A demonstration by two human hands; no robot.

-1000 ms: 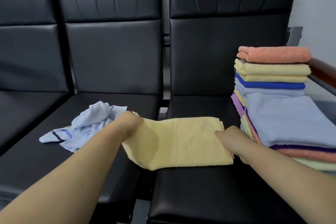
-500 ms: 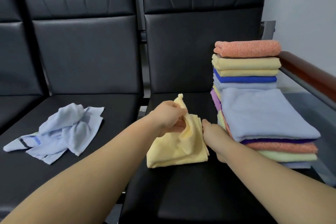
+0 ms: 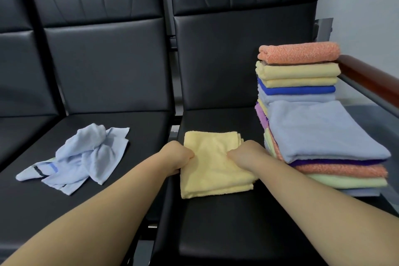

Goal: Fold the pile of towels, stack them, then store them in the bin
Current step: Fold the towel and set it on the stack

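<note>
A folded yellow towel lies flat on the right black seat. My left hand grips its left edge and my right hand grips its right side, fingers curled into the cloth. Just right of it stands a tall stack of folded towels in orange, yellow, blue, light blue, purple and green, with an orange towel on top. A crumpled light blue towel with a dark stripe lies unfolded on the left seat. No bin is in view.
Black padded seats with tall backrests run in a row. A wooden armrest on a metal frame borders the right side behind the stack. A grey wall stands at the far right.
The yellow towel, half lifted and bunched in my left hand before, now lies flat and folded smaller. Both hands have come down onto its two sides.
</note>
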